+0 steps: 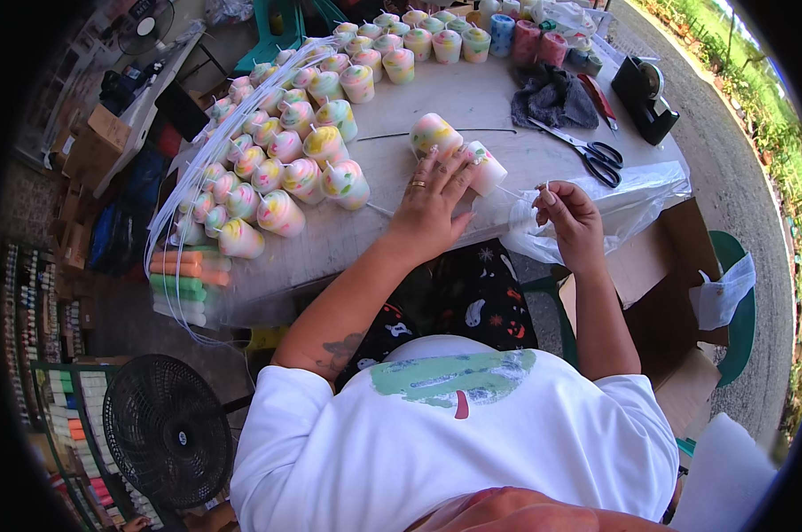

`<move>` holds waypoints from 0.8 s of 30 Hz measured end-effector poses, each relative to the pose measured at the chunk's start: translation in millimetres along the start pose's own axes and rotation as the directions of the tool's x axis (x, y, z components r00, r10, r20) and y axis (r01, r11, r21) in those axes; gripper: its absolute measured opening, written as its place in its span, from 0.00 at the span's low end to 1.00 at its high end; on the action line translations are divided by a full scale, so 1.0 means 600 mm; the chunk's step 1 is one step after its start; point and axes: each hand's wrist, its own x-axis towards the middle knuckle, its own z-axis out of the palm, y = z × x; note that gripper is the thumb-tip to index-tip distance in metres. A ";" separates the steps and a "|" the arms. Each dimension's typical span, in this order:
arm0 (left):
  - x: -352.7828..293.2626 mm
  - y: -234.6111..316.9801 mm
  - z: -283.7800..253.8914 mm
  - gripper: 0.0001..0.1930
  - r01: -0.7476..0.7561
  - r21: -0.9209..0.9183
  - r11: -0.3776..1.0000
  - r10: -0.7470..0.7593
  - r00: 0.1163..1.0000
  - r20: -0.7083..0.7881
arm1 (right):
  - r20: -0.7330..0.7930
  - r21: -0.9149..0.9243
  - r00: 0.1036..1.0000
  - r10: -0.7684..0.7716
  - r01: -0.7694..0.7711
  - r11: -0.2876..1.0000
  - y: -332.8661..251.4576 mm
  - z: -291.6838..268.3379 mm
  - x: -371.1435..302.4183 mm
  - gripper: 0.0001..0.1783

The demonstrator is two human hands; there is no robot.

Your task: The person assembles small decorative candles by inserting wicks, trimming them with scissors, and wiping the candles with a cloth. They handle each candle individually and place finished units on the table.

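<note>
Two pale candles with yellow, pink and green patches lie on their sides on the table: one white candle (487, 168) to the right, and a yellow-tinged candle (434, 135) just beyond it to the left. My left hand (432, 191), a ring on one finger, rests palm down with spread fingers, its fingertips touching the candles. From the base of the right candle a thin white wick (510, 192) runs toward my right hand (567, 213). There, thumb and fingertips are pinched on the wick, and a bit of white shows above them.
Rows of swirl-topped candles (279, 213) fill the table's left and back. Long white wicks (183, 177) arch over them. Scissors (593, 155), a dark cloth (553, 96) and a tape dispenser (645, 99) lie to the right. Clear plastic (640, 199) and a cardboard box (676, 257) flank the right edge.
</note>
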 end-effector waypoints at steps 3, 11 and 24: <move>0.001 0.007 -0.007 0.36 -0.009 -0.039 0.999 0.006 0.998 -0.067 | -0.023 -0.086 1.000 0.011 -0.013 0.996 0.001 0.015 -0.004 0.06; -0.008 0.076 -0.021 0.09 -0.020 -0.524 0.852 -0.133 0.958 -0.254 | 0.222 -0.616 0.949 -0.223 0.314 0.722 -0.015 0.055 -0.036 0.09; -0.026 0.084 -0.013 0.06 0.131 -0.625 0.770 -0.270 0.954 -0.132 | 0.357 -0.687 0.873 -0.333 0.486 0.540 -0.022 0.078 -0.036 0.11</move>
